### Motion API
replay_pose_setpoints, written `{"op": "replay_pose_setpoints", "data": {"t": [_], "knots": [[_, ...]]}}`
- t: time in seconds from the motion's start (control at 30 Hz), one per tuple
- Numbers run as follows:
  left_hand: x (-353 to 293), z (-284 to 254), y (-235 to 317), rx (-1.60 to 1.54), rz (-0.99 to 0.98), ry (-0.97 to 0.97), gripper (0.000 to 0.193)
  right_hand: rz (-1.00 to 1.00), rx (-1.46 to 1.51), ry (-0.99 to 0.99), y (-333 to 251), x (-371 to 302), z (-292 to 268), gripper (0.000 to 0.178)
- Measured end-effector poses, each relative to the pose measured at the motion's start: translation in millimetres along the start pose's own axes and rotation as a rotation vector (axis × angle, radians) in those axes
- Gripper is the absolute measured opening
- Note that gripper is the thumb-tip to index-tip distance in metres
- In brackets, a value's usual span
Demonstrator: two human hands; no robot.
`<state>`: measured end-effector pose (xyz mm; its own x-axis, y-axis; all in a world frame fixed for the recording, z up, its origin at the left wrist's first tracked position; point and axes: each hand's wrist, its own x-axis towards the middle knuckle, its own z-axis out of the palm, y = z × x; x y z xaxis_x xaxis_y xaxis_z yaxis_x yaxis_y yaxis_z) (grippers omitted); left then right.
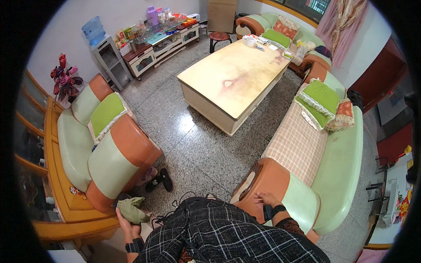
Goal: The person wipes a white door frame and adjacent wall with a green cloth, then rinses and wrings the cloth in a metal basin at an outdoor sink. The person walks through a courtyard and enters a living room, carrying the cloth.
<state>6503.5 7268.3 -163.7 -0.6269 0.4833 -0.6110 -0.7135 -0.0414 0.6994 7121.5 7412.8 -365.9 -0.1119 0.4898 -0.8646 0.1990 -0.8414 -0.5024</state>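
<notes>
At the lower left, my left hand (126, 226) is closed on a crumpled olive-green cloth (133, 210), whose bunched folds hide most of the fingertips. The cloth is beside the orange-and-pale-green armchair (118, 160). On the other side of my body, my right hand (268, 199) is held over the orange arm of the long sofa (280, 177). Its fingers are apart and nothing shows in them. Whether it touches the sofa arm, I cannot tell. Both wrists wear black bands, and my dark checked garment fills the lower middle.
Ahead stands a pale coffee table (232, 74), with a white bowl (249, 40) at its far end. Black shoes (161, 180) lie on the speckled floor by the armchair. Dark cords (163, 215) trail beside my body. Green cushions (319, 98) rest on the sofa.
</notes>
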Motion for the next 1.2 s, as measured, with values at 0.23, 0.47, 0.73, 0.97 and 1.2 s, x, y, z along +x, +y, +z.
{"op": "replay_pose_setpoints", "data": {"t": [0.23,0.47,0.73,0.97,1.2], "knots": [[62.1,43.6,13.9,0.024,-0.061,0.008,0.063,0.004,0.106,0.035,-58.7,23.1,11.1,0.036],[152.7,90.8,22.1,0.077,-0.066,-0.012,0.063,0.004,0.111,0.053,-124.4,45.8,37.6,0.036],[271.1,146.5,75.1,-0.058,-0.151,-0.134,0.063,0.010,-0.008,0.118,-269.6,90.5,91.7,0.037],[335.9,198.6,138.9,-0.037,-0.110,-0.063,0.064,-0.013,-0.041,0.085,-382.4,124.3,158.7,0.037],[407.2,263.7,148.4,-0.040,-0.127,-0.106,0.057,0.026,0.000,0.044,-422.6,147.8,159.7,0.044]]}}
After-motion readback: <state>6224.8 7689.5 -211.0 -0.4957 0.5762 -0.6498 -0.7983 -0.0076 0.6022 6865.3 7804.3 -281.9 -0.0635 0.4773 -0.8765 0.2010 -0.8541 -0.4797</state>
